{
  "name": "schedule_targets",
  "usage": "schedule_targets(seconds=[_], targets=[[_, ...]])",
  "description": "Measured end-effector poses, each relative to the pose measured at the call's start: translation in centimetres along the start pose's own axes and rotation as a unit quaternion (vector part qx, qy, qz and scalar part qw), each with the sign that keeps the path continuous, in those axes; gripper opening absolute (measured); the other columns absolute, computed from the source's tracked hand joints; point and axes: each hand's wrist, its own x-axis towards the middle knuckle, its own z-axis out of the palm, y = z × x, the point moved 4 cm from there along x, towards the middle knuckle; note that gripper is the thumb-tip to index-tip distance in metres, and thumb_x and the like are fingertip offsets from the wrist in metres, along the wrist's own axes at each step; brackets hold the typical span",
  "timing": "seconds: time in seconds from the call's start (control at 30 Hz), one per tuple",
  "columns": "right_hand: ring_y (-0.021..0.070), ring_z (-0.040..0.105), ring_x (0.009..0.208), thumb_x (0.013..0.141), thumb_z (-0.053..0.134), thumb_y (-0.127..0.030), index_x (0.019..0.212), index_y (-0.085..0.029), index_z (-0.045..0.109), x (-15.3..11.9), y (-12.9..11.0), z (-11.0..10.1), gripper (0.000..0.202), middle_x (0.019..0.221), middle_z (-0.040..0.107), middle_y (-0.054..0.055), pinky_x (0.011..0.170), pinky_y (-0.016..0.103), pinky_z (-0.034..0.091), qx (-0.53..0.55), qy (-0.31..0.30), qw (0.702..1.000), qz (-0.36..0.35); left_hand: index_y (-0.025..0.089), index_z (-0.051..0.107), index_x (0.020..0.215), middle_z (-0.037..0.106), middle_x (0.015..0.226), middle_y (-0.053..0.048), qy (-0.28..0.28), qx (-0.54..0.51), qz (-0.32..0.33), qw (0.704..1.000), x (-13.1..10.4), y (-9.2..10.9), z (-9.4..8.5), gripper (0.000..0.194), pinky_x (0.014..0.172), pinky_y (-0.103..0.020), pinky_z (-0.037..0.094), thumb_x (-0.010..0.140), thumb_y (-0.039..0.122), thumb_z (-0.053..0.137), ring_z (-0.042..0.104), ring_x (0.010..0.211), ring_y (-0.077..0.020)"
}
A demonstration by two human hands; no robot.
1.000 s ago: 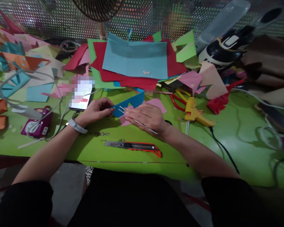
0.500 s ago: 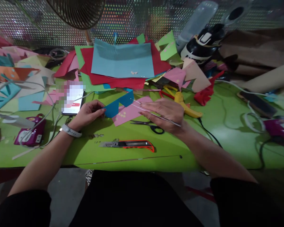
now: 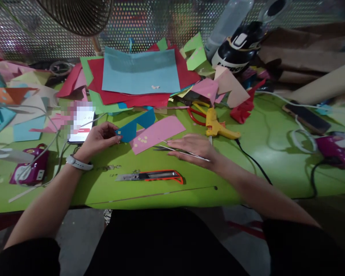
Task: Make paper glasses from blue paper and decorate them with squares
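The left grip (image 3: 102,140) pinches blue paper (image 3: 132,125) and the right grip (image 3: 191,145) holds tweezers (image 3: 201,157), apparently mid-transfer of pale squares (image 3: 142,139) between the grips, with a delicate nip likely needed next.

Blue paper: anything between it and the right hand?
Nothing upright shows between the right hand, with its tweezers, and the blue paper. The pink paper lies between them, but flat on the table, so probably no obstacle. The left hand holds the blue paper's left end.
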Motion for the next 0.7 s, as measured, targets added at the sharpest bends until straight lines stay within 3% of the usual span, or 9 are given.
schedule_targets(seconds=[0.2,0.37,0.7], targets=[[0.0193,0.077,0.089,0.097,0.065,-0.031,0.112,-0.025,0.076,-0.3,0.3,1.0,0.02,0.102,0.08,0.003,0.076,0.033,0.062,0.094,-0.03,0.989,0.108,0.018,0.062,0.091,0.069,0.066,0.001,0.008,0.007,0.002,1.0,0.0,0.4,0.0,0.031,0.057,-0.02,0.056,0.072,0.027,0.085,0.068,0.061,-0.0124],[0.0198,0.077,0.085,0.091,0.07,-0.037,0.101,-0.025,0.08,0.8,0.9,1.7,0.018,0.096,0.081,0.003,0.074,0.032,0.063,0.153,-0.007,0.965,0.215,0.017,0.063,0.092,0.07,0.069,0.0,0.004,0.008,0.001,1.0,0.0,0.1,0.0,0.03,0.056,-0.02,0.055,0.072,0.026,0.085,0.068,0.062,-0.0125],[0.0205,0.076,0.082,0.088,0.072,-0.04,0.098,-0.022,0.081,2.8,2.2,4.7,0.022,0.094,0.081,0.004,0.071,0.034,0.062,0.237,-0.013,0.934,0.267,0.016,0.065,0.092,0.07,0.071,-0.001,-0.005,0.001,-0.008,1.0,0.0,-0.4,-0.1,0.029,0.057,-0.021,0.054,0.072,0.024,0.085,0.066,0.062,-0.0113]])
